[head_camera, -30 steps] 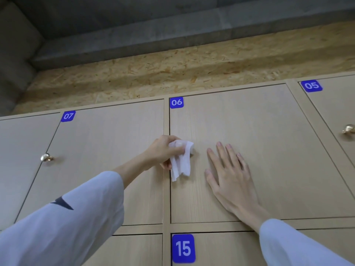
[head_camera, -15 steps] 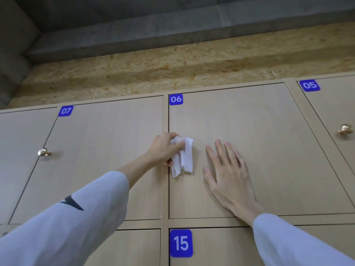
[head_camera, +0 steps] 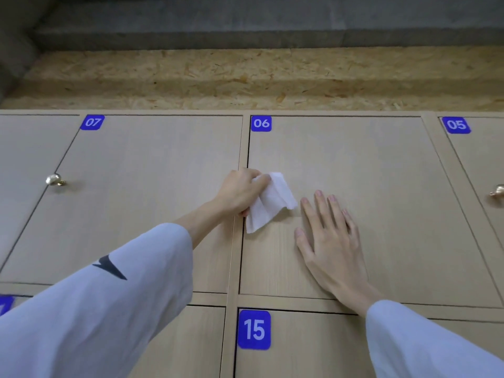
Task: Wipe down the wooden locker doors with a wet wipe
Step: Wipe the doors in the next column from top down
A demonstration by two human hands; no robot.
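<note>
Nearest the camera, both pale sleeves reach up toward the lockers. The right hand [head_camera: 330, 241] lies flat and open, fingers spread, palm pressed on door 06 [head_camera: 381, 214], gripping nothing; it has barely shifted over the last second, so it reads as a brace holding the door shut.

Just beside it, the left hand [head_camera: 240, 193] is closed on the wet wipe [head_camera: 268, 203], pinching its upper part between thumb and fingers at the seam between door 07 [head_camera: 141, 200] and door 06. A second ago the wipe hung in a narrow bunch; now it has fanned out wider, its loose lower edge spread over the left side of door 06. That suggests a stroke is under way on this door, still near its left edge, with most of the panel left to cover.

Farther off, the brass knob [head_camera: 55, 180] of door 07 sits at the left, door 05 [head_camera: 480, 165] at the right, and rough chipboard [head_camera: 245, 77] runs above the row.
</note>
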